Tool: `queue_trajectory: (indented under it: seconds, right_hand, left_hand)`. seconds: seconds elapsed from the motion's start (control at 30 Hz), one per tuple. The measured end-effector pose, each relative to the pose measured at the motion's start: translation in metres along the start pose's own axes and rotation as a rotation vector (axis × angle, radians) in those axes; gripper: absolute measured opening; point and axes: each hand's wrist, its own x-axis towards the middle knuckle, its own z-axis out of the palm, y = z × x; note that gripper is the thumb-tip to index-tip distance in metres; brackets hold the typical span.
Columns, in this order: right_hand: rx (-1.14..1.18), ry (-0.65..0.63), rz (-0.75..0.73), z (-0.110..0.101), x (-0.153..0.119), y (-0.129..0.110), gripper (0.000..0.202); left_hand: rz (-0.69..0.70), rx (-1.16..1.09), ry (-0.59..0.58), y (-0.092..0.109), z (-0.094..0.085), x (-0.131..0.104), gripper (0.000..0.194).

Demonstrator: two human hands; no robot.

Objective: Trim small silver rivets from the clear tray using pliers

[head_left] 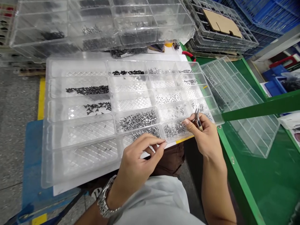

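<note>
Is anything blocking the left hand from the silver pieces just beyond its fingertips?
The tray's clear near rim stands between the left hand and the silver pieces. Nothing visible lies over most of them; the right hand, holding pliers, overlaps their right edge in view.

Glossy translucent plastic tray (58, 132)

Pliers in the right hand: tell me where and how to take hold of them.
Best, I judge, to take the pliers by the handles, coming from the wearer's side. The narrow metal tips point away from the body, over the large clear tray, while the handles run back into the right hand, which hides most of them.
</note>
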Motion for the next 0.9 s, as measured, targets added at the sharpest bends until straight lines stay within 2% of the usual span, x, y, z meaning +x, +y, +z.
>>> queue_trajectory:
  seconds: [0.23, 0.4, 0.63, 0.73, 0.9]
  right_hand:
    - [0.058, -0.042, 0.017, -0.001, 0.003, -0.006, 0.025]
    - [0.065, -0.183, 0.079, -0.009, 0.012, -0.009, 0.031]
    - [0.062, -0.380, 0.119, -0.017, 0.025, -0.012, 0.034]
    - [0.074, -0.414, 0.118, -0.016, 0.026, -0.014, 0.034]
    - [0.051, -0.434, 0.123, -0.016, 0.026, -0.016, 0.040]
  left_hand:
    - [-0.048, 0.017, 0.001, 0.002, 0.000, 0.001, 0.018]
    - [-0.041, 0.017, 0.002, 0.004, -0.001, 0.002, 0.017]
    - [-0.183, -0.003, -0.146, 0.015, -0.009, 0.010, 0.012]
    - [-0.164, -0.005, -0.187, 0.019, -0.006, 0.012, 0.014]
    - [-0.012, 0.119, -0.181, 0.019, 0.003, 0.014, 0.017]
